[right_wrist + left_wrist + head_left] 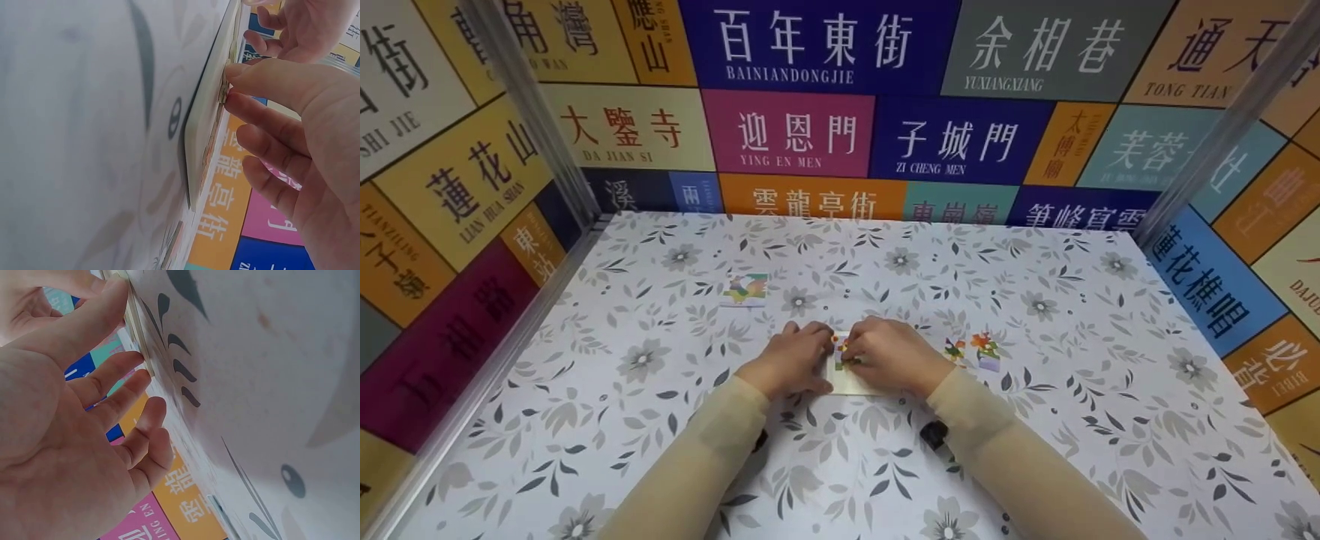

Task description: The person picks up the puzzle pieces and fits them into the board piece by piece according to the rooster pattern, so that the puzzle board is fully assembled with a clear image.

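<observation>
A thin, pale puzzle board (851,385) lies between both hands in the head view, with colourful pieces on its upper face. My left hand (793,361) holds the board's left side, its thumb at the near corner and fingertips along the edge. From the right, my right hand (898,354) reaches over the board, covering much of it. In the right wrist view, thumb and index finger pinch a small puzzle piece (223,90) right at the board's surface. The piece's picture is mostly hidden by the fingers.
Two loose puzzle pieces (985,351) lie to the right of the right hand. Farther back on the left is a small square picture panel (745,290). A flower-patterned cloth (645,360) covers the table, which sign-printed walls (795,135) enclose at the back and sides.
</observation>
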Tool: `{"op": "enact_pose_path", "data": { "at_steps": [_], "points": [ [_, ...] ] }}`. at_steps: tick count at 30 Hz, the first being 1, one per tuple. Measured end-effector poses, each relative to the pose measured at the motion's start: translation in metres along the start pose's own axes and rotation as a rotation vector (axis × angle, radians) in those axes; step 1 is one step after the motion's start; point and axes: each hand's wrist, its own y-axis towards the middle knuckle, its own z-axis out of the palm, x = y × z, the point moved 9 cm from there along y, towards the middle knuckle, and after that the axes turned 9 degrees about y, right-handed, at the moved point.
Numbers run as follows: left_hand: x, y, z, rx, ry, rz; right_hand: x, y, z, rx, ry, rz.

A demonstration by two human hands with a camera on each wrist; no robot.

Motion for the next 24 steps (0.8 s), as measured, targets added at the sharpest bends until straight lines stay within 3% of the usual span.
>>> {"op": "enact_pose_path", "data": {
  "at_steps": [11,24],
  "points": [
    [0.0005,-0.0001,0.0007,0.011,-0.002,-0.015,0.0019,0.0000,0.0008,-0.001,-0.008,-0.006],
    [-0.0024,-0.0050,-0.0037,-0.028,-0.019,0.027,0.0041,-0.0032,0.0000,-0.015,0.011,-0.021]
  ]
}}
